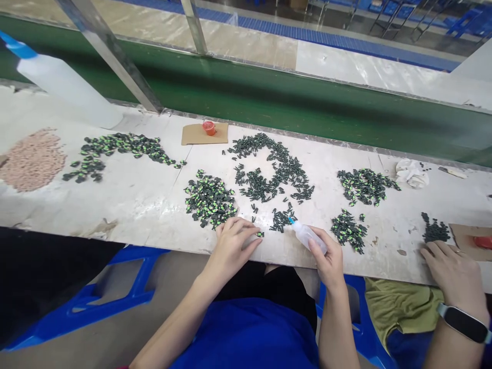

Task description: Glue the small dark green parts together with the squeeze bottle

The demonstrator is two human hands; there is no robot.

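Observation:
My right hand (326, 253) is wrapped round a small translucent squeeze bottle (306, 234) with a blue nozzle, tilted to the left. The nozzle tip is over a small cluster of thin dark green pieces (280, 219). My left hand (234, 243) rests at the table's near edge, thumb and forefinger closed about a small black-and-green part (260, 234). Just beyond that hand lies a heap of black-and-green parts (210, 200). A larger ring-shaped spread of thin dark green pieces (282, 166) lies farther back.
A red cup (208, 127) stands on cardboard (192, 135) at the back. To the left are a large white bottle (69, 89) and a pile of pinkish pieces (36, 160). On the right, a co-worker's hand (453, 266) touches the table by dark pieces (435, 229).

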